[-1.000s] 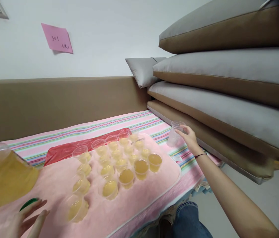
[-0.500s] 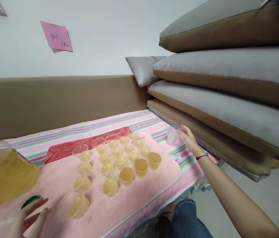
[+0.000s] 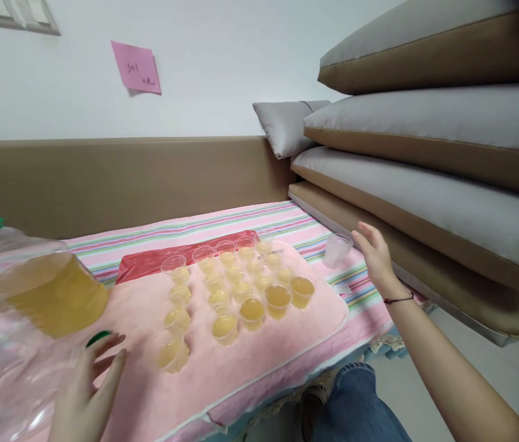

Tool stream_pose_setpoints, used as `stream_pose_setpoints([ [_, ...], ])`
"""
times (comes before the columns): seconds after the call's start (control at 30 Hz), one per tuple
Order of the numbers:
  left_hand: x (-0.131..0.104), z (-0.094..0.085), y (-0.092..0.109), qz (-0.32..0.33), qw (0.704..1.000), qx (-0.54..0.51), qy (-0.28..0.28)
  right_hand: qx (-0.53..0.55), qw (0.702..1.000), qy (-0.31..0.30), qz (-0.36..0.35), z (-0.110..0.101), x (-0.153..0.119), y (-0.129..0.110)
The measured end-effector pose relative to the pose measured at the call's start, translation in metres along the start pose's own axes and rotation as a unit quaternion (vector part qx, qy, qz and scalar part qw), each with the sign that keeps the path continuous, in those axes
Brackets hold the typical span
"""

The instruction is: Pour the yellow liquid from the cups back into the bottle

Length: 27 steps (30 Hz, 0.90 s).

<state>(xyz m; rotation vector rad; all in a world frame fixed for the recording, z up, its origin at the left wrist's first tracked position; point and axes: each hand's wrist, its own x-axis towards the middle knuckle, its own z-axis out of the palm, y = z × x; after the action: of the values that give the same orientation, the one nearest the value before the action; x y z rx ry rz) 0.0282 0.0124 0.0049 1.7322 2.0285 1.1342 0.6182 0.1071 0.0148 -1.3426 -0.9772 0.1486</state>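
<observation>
My left hand (image 3: 88,380) is low at the left, over the pink mat (image 3: 134,374), with thumb and fingers apart. A green cap (image 3: 99,338) shows just beyond its fingertips; contact between them is unclear. My right hand (image 3: 376,258) is raised with fingers apart, just right of a stack of clear plastic cups (image 3: 337,250) on the striped sheet. Nothing is in that hand. Several clear cups of yellow liquid stand in rows on the mat, one full cup (image 3: 302,291) at the right end of the front row. A large clear jug (image 3: 56,294) of the same liquid is at left.
A red plastic bag (image 3: 148,261) lies behind the cups. Crumpled clear plastic (image 3: 5,374) covers the lower left. Stacked grey-brown cushions (image 3: 425,166) rise at the right, with a grey pillow (image 3: 282,129) behind. A small clear wrapper (image 3: 343,289) lies beside the mat.
My right hand has let go of the clear cup stack and drawn off to its right. The view has shifted left, showing more of the jug. My left hand keeps its pose.
</observation>
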Motion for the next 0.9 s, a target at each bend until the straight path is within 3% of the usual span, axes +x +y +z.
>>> stream_pose_setpoints([
  [0.1,-0.009,-0.004,0.020,-0.034,0.999,-0.025,-0.009,0.033,0.998,-0.044,-0.039,0.011,-0.019,-0.029],
  [0.2,-0.017,-0.005,0.028,-0.042,0.998,-0.050,-0.004,0.029,0.984,-0.171,-0.045,0.033,-0.034,-0.042],
  [0.27,-0.020,-0.006,0.028,-0.049,0.997,-0.061,0.000,0.026,0.970,-0.239,-0.029,0.051,-0.039,-0.040],
  [0.47,-0.023,-0.015,0.023,-0.083,0.994,-0.070,0.016,0.034,0.932,-0.356,0.052,0.088,-0.031,-0.015],
  [0.77,-0.015,-0.016,0.018,-0.090,0.995,-0.051,0.012,0.082,0.838,-0.520,0.146,0.079,-0.044,0.003],
  [0.9,-0.013,-0.013,0.009,-0.087,0.996,-0.032,-0.011,0.134,0.814,-0.539,0.169,0.081,-0.048,0.011],
])
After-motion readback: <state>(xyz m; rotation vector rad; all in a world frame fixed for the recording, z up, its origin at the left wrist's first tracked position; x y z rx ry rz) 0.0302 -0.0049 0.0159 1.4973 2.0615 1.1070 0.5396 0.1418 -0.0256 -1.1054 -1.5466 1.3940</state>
